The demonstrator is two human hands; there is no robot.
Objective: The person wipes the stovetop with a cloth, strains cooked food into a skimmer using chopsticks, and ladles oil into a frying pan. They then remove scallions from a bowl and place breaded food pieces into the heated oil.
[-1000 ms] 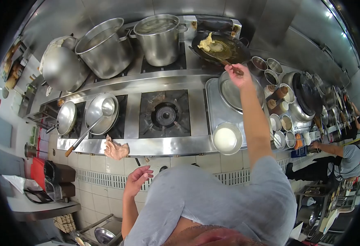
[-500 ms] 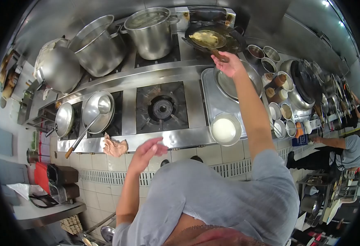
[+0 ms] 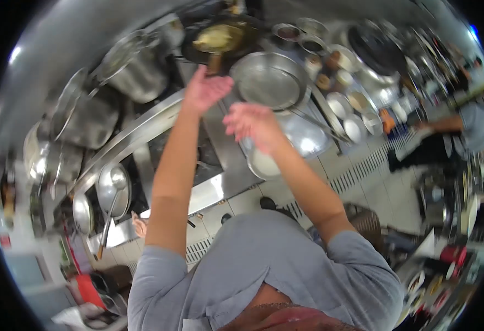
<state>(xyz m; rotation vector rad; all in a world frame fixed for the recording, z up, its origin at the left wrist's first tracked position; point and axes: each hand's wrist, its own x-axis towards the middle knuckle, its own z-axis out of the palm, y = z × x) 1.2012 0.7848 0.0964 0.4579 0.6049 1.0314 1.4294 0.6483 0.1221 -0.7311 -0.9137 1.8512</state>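
My left hand [image 3: 206, 92] is open and blurred, just below the wooden handle of a round strainer [image 3: 214, 62]. Whether the fingers touch that handle I cannot tell. Yellowish food [image 3: 213, 37] lies in the strainer, which rests over a black wok [image 3: 248, 34]. My right hand [image 3: 253, 126], also smeared by motion, has its fingers apart and holds nothing. It hovers in front of a round metal pan [image 3: 269, 83] and partly above a bowl of white liquid [image 3: 265, 164].
Large steel pots [image 3: 137, 71] stand at the back left. A ladle [image 3: 118, 181] lies in a wok at the left front. Seasoning tubs [image 3: 338, 105] fill the right side. Another person [image 3: 474, 127] stands at far right.
The right hand has let go of the strainer's handle and drawn back toward me. My left hand has risen from the stove's front edge to near the handle. The view has turned.
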